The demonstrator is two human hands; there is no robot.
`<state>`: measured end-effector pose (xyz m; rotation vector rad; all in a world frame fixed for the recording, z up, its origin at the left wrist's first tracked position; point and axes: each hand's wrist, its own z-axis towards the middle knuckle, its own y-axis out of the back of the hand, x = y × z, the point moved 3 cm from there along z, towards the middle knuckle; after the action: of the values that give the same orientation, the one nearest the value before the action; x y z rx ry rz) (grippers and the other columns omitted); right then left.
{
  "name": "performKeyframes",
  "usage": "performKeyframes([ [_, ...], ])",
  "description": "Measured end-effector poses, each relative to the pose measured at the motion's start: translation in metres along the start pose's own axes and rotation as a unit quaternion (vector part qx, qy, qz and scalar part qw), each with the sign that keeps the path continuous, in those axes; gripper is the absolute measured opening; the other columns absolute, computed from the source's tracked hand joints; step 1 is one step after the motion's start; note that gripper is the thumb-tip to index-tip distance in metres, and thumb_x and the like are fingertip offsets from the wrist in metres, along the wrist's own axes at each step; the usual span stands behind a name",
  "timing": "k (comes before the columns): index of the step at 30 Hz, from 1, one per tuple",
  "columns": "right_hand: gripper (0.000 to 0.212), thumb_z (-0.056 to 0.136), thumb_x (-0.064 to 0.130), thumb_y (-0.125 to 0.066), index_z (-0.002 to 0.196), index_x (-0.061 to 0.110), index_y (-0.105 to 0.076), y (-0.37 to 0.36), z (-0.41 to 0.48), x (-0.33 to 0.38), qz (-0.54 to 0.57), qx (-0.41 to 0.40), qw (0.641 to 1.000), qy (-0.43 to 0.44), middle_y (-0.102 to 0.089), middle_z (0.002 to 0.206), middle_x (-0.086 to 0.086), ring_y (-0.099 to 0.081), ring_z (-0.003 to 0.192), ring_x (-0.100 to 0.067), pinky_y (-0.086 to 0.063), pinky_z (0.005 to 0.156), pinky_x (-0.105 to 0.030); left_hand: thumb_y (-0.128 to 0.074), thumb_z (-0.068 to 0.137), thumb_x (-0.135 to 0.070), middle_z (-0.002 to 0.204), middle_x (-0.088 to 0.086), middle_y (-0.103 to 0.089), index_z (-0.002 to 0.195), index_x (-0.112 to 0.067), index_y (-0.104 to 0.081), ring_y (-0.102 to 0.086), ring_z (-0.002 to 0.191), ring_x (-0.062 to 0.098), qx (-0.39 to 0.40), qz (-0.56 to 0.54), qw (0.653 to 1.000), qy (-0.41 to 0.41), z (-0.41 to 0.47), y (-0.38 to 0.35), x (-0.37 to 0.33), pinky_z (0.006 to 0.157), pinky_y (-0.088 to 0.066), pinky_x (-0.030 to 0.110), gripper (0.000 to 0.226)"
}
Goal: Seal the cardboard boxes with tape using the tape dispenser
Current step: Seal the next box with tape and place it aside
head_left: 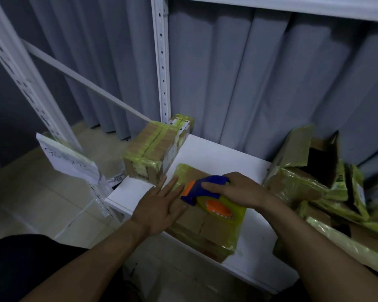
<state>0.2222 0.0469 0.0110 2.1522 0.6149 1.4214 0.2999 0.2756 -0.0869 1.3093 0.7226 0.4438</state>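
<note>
1. A person tapes a box (207, 223) on a white shelf (216, 153), seen from the head cam.
2. R hand (238, 190) is wrapped round the blue grip of the dispenser (196, 188). Thumb runs along the near side, fingers curl over the top: a full, firm hold.
3. Dispenser sits on the box top, toward its far half, w/ the blue-and-orange nose pointing left. Its yellow-green roll (234, 211), orange hub showing, faces the cam.
4. L hand (159, 205) lies flat on the box's left part, fingers straight and slightly spread, tips just beside the dispenser's nose. It has hold of nothing.
5. Box lies mid-shelf near the front edge, flaps down. Yellow-green tape covers its far end and right side, w/ brown card showing between.
6. 2nd box (155, 149), banded in the same tape, sits at the shelf's far-left corner by the white post (162, 62). It partly overhangs the edge and is apart from the first.
7. At the shelf's right end: a heap (314, 184) of torn-open cartons w/ crumpled tape.
8. Bkgd: grey curtain (271, 83). A handwritten sheet (68, 158) hangs on the rack (20, 79) at left, text illegible.
</note>
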Motion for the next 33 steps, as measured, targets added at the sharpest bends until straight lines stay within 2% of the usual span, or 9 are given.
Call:
performKeyframes([
  [4, 0.069, 0.084, 0.073, -0.063, 0.093, 0.006, -0.075, 0.003, -0.004, -0.006, 0.023, -0.055, 0.998, 0.013, -0.074, 0.087, -0.012, -0.07, 0.083, -0.027, -0.046, 0.07, -0.034, -0.012, 0.099, -0.066, 0.164, -0.01, -0.008, 0.156, -0.036, -0.024, -0.003, 0.153, 0.015, -0.019, 0.06, 0.998, 0.003, -0.001, 0.003, -0.007, 0.118, -0.024, 0.044, 0.065],
  [9, 0.059, 0.09, 0.064, -0.063, 0.089, 0.006, -0.074, 0.006, -0.012, -0.003, 0.026, -0.062, 0.998, 0.013, -0.074, 0.086, -0.012, -0.065, 0.071, -0.019, -0.043, 0.067, -0.03, -0.011, 0.102, -0.058, 0.164, -0.004, -0.017, 0.155, -0.032, -0.027, -0.023, 0.149, 0.018, -0.005, 0.083, 0.997, 0.001, 0.0, 0.009, -0.006, 0.112, -0.029, 0.044, 0.062],
  [11, 0.058, 0.09, 0.065, -0.063, 0.09, 0.008, -0.075, 0.011, -0.017, -0.005, 0.023, -0.057, 0.998, 0.011, -0.074, 0.086, -0.01, -0.068, 0.076, -0.022, -0.045, 0.068, -0.031, -0.011, 0.101, -0.059, 0.164, -0.005, -0.019, 0.155, -0.033, -0.029, -0.026, 0.148, 0.018, -0.007, 0.09, 0.996, 0.005, 0.001, 0.012, -0.015, 0.111, -0.03, 0.045, 0.062],
  [14, 0.054, 0.089, 0.066, -0.063, 0.09, 0.013, -0.076, 0.014, -0.02, -0.003, -0.001, -0.046, 0.999, 0.0, -0.075, 0.086, -0.006, -0.07, 0.082, -0.024, -0.049, 0.071, -0.033, -0.01, 0.1, -0.061, 0.164, -0.006, -0.018, 0.154, -0.035, -0.029, -0.025, 0.149, 0.017, 0.003, 0.097, 0.995, 0.006, 0.001, 0.013, -0.013, 0.11, -0.031, 0.048, 0.063],
  [18, 0.047, 0.091, 0.062, -0.063, 0.078, 0.018, -0.071, 0.036, -0.035, -0.008, -0.032, -0.054, 0.998, -0.029, -0.071, 0.073, 0.001, -0.061, 0.064, -0.012, -0.042, 0.061, -0.026, -0.002, 0.097, -0.065, 0.165, -0.011, -0.008, 0.156, -0.039, -0.022, -0.014, 0.152, 0.014, 0.011, 0.092, 0.996, 0.017, 0.0, 0.01, -0.008, 0.112, -0.028, 0.05, 0.067],
  [21, 0.05, 0.09, 0.064, -0.063, 0.07, 0.019, -0.067, 0.041, -0.039, -0.014, -0.059, -0.06, 0.996, -0.038, -0.062, 0.059, 0.005, -0.056, 0.056, -0.01, -0.04, 0.058, -0.027, 0.001, 0.096, -0.066, 0.165, -0.012, -0.003, 0.156, -0.04, -0.017, -0.009, 0.152, 0.013, 0.01, 0.099, 0.995, 0.014, 0.0, 0.008, -0.009, 0.113, -0.027, 0.047, 0.068],
  [24, 0.051, 0.091, 0.064, -0.063, 0.076, 0.015, -0.066, 0.03, -0.033, -0.015, -0.092, -0.049, 0.994, -0.039, -0.061, 0.065, 0.003, -0.055, 0.058, -0.011, -0.039, 0.057, -0.027, -0.006, 0.1, -0.063, 0.164, -0.009, -0.011, 0.155, -0.037, -0.025, -0.013, 0.152, 0.016, 0.0, 0.106, 0.994, 0.005, -0.001, 0.01, -0.01, 0.113, -0.03, 0.048, 0.064],
  [29, 0.055, 0.084, 0.069, -0.067, 0.081, 0.014, -0.069, 0.025, -0.019, -0.015, -0.072, -0.049, 0.994, -0.063, -0.066, 0.071, -0.002, -0.06, 0.063, -0.014, -0.043, 0.061, -0.031, -0.019, 0.102, -0.057, 0.162, -0.006, -0.021, 0.153, -0.027, -0.035, -0.016, 0.151, 0.018, 0.0, 0.141, 0.99, 0.005, -0.002, 0.013, -0.012, 0.112, -0.031, 0.052, 0.061],
  [33, 0.053, 0.086, 0.064, -0.068, 0.066, 0.015, -0.059, 0.016, -0.012, -0.005, -0.045, -0.043, 0.996, -0.063, -0.055, 0.061, 0.001, -0.051, 0.056, -0.013, -0.038, 0.059, -0.029, -0.022, 0.101, -0.053, 0.16, -0.003, -0.028, 0.15, -0.025, -0.041, -0.024, 0.149, 0.024, 0.002, 0.164, 0.985, 0.044, 0.001, 0.017, 0.001, 0.111, -0.025, 0.061, 0.06],
])
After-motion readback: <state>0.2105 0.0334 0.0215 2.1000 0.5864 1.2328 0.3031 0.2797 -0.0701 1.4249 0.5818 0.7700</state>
